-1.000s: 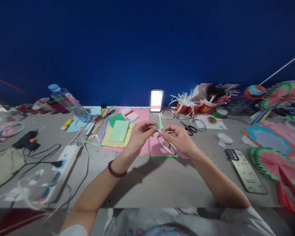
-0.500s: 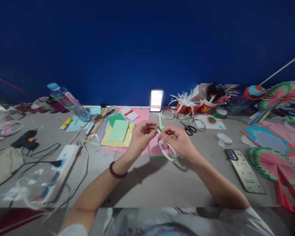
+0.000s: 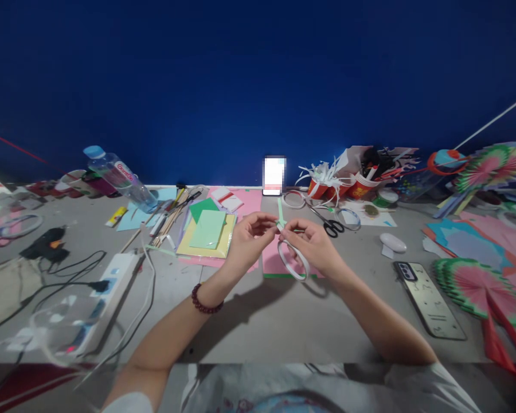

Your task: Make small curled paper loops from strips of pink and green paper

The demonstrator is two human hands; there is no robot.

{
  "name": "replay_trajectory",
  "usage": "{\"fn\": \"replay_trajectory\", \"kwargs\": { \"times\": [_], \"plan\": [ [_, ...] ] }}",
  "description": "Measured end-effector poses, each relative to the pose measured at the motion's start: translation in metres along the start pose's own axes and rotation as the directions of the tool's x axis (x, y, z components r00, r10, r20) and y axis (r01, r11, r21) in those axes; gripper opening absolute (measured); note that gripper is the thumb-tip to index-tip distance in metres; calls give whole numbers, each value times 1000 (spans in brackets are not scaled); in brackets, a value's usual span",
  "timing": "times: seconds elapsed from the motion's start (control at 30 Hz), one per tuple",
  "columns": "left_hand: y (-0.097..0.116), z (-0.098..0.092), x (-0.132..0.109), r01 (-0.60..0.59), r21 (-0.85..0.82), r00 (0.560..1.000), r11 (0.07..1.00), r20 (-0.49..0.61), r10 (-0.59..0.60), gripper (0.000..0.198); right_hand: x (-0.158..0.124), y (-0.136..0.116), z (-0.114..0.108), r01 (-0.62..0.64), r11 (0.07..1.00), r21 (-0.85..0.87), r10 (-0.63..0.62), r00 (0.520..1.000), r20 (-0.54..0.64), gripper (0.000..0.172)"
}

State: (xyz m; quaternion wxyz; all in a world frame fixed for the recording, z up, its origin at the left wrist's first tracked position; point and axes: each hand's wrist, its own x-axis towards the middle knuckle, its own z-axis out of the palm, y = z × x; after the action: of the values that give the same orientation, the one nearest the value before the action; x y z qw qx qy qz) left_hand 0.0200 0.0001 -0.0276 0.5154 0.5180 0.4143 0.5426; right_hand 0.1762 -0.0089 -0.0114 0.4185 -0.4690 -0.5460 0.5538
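My right hand (image 3: 316, 245) grips a thin white roll of tape (image 3: 293, 260), the ring hanging below its fingers. My left hand (image 3: 248, 238) is closed in a pinch at the roll's upper end, at a small green paper piece (image 3: 280, 221) between both hands' fingertips. Both hands hover over a pink sheet with a green edge (image 3: 272, 266) on the grey table (image 3: 258, 321). A bead bracelet circles my left wrist.
Stacked coloured paper (image 3: 208, 232), sticks, a water bottle (image 3: 118, 176), a power strip (image 3: 107, 292) with cables and a glue gun (image 3: 45, 244) lie left. Black scissors (image 3: 331, 225), tape rolls, red cups, a phone (image 3: 430, 298) and paper fans (image 3: 477, 284) lie right. A lit phone (image 3: 274, 175) stands at the back.
The tape roll has swung slightly lower and left under my right hand; both hands' fingertips stay pinched together at the same spot.
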Motion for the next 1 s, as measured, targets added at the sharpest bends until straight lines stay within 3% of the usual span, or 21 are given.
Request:
{"fn": "replay_trajectory", "kwargs": {
  "times": [0.4,1.0],
  "plan": [
    [-1,1,0,12,21,1000,1000,11,-12,21,1,-2,1,-75,997,26,75,997,-6,33],
    [2,4,-1,44,-35,999,998,-19,-45,20,1,-1,1,-56,998,40,57,998,-23,34]
  ]
}}
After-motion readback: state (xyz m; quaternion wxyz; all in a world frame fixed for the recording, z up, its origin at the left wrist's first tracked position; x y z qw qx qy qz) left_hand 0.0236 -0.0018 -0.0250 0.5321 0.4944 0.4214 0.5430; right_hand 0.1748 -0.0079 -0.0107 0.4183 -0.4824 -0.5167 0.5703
